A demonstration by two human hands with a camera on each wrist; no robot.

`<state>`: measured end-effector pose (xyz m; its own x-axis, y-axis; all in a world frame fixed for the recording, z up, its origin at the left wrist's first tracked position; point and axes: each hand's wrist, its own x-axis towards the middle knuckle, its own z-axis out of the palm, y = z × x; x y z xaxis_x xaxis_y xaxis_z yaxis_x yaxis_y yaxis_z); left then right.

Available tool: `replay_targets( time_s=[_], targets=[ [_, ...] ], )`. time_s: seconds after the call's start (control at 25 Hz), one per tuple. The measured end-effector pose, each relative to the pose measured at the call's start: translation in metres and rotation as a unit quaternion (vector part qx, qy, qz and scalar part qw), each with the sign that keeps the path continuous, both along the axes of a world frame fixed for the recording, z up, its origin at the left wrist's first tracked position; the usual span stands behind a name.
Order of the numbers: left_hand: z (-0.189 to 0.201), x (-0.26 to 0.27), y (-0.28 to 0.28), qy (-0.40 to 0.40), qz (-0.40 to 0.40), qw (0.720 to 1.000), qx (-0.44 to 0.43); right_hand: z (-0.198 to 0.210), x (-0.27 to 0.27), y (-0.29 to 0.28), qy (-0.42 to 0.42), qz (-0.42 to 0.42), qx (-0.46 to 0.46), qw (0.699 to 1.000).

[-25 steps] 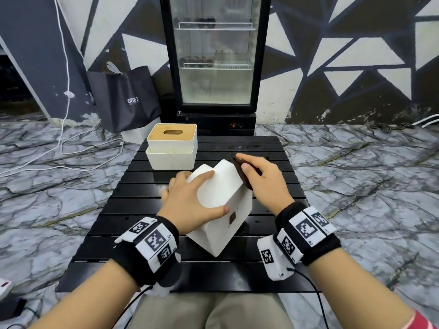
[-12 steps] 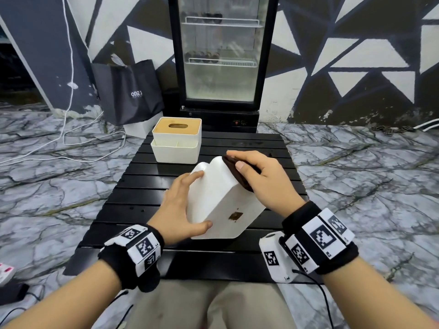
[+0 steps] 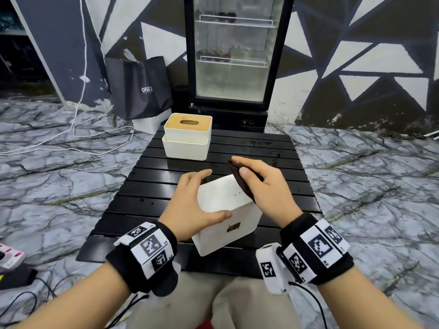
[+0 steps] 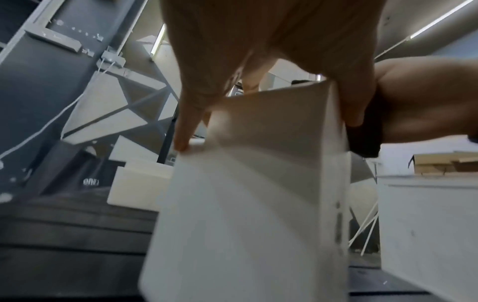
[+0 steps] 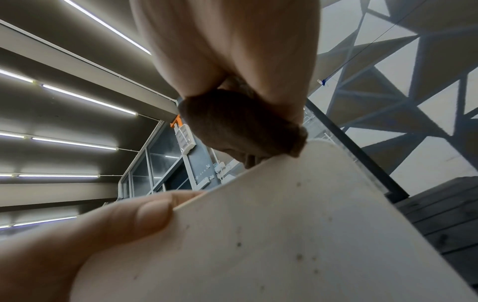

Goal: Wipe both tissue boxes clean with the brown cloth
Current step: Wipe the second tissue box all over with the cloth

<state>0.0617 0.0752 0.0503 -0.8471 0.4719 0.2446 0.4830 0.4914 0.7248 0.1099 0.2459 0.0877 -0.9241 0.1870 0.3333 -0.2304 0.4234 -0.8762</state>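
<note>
Smooth white tissue box (image 3: 228, 218), rounded at its corners and tilted on the black slatted table (image 3: 147, 176), sits nearest, a few dark specks on its upper face. The left hand (image 3: 190, 205) grips its near-left side, thumb on the edge. The right hand (image 3: 263, 184) pinches the fuzzy folded brown cloth (image 3: 240, 180) against its far edge. Farther back stands a second white tissue box (image 3: 186, 140) with a slotted wooden lid.

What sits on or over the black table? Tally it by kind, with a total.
Tissue boxes: 2, the plain white box held tilted and the wooden-lidded box standing at the back
Brown cloth: 1
Hands: 2, left hand, right hand
Total: 5
</note>
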Motion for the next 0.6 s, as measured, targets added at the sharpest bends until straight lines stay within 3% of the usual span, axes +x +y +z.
replay_targets(
  time_s=[0.36,0.6],
  targets=[
    [-0.012,-0.008,0.000,-0.029,-0.024,0.998,0.053,-0.008,0.002,0.049,-0.035,-0.132,-0.005,0.991],
    [-0.023,-0.013,-0.011,-0.094,-0.068,0.989,0.091,-0.021,-0.001,0.039,-0.062,-0.127,0.060,0.988]
  ],
)
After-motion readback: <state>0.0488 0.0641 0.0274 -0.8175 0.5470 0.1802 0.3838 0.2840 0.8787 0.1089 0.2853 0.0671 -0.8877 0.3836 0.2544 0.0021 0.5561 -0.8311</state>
